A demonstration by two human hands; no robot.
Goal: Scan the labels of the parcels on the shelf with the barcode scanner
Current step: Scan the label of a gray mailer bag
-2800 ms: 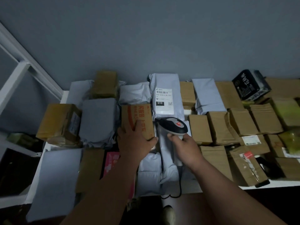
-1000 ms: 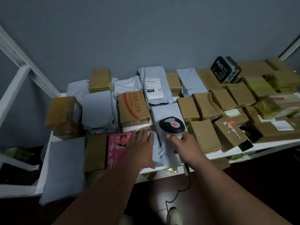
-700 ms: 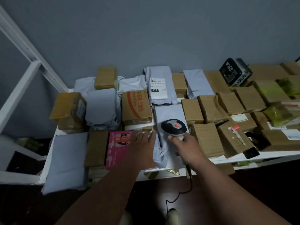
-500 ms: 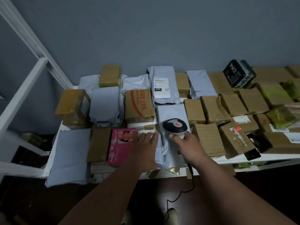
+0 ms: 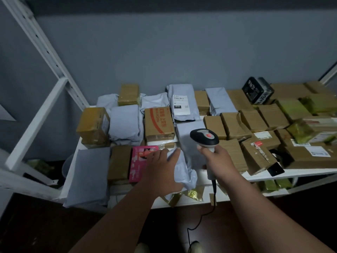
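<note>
Right, the scanner (image 5: 204, 138) sits in my right hand (image 5: 217, 161), fingers wrapped round its pale handle, held just above the front of the shelf (image 5: 300, 172). Its long axis runs from the cable end near the shelf's front edge up and away to the dark head; the head tips forward, so I judge the window aims away from me and down, at the grey mailer (image 5: 189, 143) lying straight ahead of it. The cord (image 5: 212, 203) drops from the handle towards the floor

My left hand (image 5: 162, 172) rests on the crumpled near end of that mailer, fingers fairly straight, pressing or lifting the fold; I cannot tell which. No label shows on the mailer's upper face, so my guess is it needs turning over before it can be read

As for progress, nothing here shows which parcels are done. The mailer by the wall (image 5: 183, 103) lies with its white label up. To the right, several brown boxes (image 5: 262, 157) also show labels, while many others show plain tops. The pink box (image 5: 141, 162) lies just left of my left hand, and a red-printed carton (image 5: 158, 124) stands behind it. I judge most of the shelf is left to do, with a fair number of parcels needing a flip first
</note>
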